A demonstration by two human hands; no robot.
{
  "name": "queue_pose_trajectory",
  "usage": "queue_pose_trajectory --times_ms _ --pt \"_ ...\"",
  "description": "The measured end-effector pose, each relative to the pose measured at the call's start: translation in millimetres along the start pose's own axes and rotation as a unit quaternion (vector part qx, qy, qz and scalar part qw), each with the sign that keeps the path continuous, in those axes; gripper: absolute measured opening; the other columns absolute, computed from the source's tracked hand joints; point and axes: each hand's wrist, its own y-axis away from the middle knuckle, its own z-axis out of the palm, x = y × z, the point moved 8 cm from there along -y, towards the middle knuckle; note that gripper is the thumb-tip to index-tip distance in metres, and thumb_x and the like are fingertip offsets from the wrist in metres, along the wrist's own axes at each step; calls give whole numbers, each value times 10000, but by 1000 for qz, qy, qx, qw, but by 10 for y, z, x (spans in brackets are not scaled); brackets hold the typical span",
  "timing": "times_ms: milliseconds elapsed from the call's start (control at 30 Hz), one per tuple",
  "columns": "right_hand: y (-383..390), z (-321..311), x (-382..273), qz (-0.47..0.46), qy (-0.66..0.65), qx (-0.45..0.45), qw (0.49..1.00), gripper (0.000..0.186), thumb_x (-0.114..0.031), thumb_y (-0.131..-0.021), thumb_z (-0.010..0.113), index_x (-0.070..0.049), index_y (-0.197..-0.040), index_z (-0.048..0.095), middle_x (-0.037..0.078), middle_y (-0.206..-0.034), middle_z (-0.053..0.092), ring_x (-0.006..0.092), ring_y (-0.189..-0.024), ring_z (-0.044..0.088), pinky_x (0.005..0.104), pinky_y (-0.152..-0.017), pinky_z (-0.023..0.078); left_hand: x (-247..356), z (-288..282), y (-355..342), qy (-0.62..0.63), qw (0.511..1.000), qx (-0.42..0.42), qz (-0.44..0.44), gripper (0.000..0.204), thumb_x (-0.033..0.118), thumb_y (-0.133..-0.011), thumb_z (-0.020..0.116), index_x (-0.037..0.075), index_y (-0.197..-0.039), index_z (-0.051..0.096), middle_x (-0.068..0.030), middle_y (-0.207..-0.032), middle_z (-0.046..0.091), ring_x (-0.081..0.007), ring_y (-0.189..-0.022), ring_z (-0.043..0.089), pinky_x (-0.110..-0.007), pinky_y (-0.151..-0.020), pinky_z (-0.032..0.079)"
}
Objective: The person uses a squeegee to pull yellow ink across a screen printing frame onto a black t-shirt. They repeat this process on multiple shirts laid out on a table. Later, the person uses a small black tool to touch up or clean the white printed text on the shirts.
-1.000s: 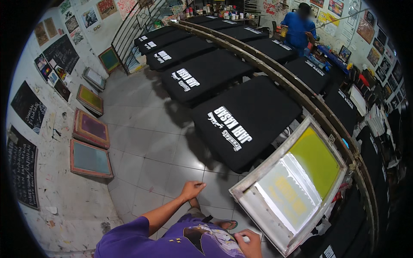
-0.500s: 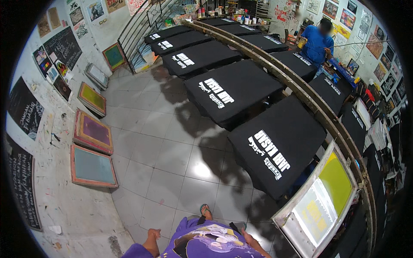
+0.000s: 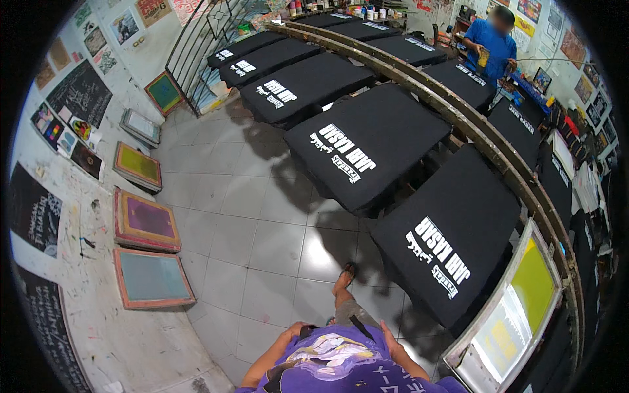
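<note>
My left hand (image 3: 298,329) hangs at the left side of my purple shirt (image 3: 341,357), partly covered by it, with loosely bent fingers and nothing seen in them. On the other side of the shirt, my right hand (image 3: 389,337) hangs with fingers stretched out, holding nothing visible. Closest to it is a screen-printing frame (image 3: 458,347) with yellow-green mesh, propped tilted at the lower right. Beyond that lies a black T-shirt (image 3: 452,226) with white printed lettering, spread flat on a printing board. Neither hand touches the frame or this T-shirt.
More printed black T-shirts (image 3: 367,147) lie in rows along both sides of a long rail (image 3: 452,108). Several screen frames (image 3: 152,278) lean against the left wall. A person in blue (image 3: 488,46) stands across the rail holding a yellowish container (image 3: 483,57). A metal stair railing (image 3: 190,56) rises at the back left.
I have stepped forward, one foot now farther ahead on the tiles. My left hand has swung in from the side to my shirt. The T-shirts and propped frame appear shifted right.
</note>
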Motion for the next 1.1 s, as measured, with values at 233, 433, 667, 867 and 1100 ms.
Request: queue_pose_trajectory --times_ms 233,433,667,867,1100 --pt "361 772 -709 -68 -119 -36 990 681 -616 -1040 455 -42 -1377 598 124 -1322 671 245 -1135 655 379 -1002 538 80 -749 -240 -92 986 -87 -104 484 503 -951 573 134 -1220 734 -162 -1271 711 -343 -1096 699 -419 -953 553" --pt "133 1002 -1275 -65 -119 -8 991 664 -594 -1026 494 -31 -1360 606 125 -1296 677 249 -1122 659 382 -1000 536 -18 -1414 -592 -142 978 -70 -135 495 507 -956 551 151 -1258 715 -173 -1306 692 -367 -1135 680 -426 -976 546" --pt "-404 1214 -1946 -55 -77 29 995 645 -569 -1011 540 -19 -1339 616 126 -1266 685 253 -1107 664 386 -997 533 -167 -2085 -573 -127 975 0 -181 582 540 -946 556 175 -1393 633 -240 -1388 627 -430 -1218 635 -429 -1056 513" --pt "-918 1566 -2552 -54 -5 67 996 630 -547 -997 579 -9 -1322 625 127 -1241 692 256 -1094 668 389 -995 531 -328 -2662 -291 122 911 127 -373 825 639 -874 701 13 -1403 618 -265 -1355 648 -356 -1264 639 -375 -1083 478" --pt "-1449 2278 -2983 -65 113 101 986 615 -522 -982 625 3 -1302 635 129 -1211 700 260 -1078 673 393 -993 528 -761 -3915 -157 203 897 186 -346 759 566 -781 834 47 -1318 698 -193 -1256 724 -263 -1108 710 -348 -979 532"
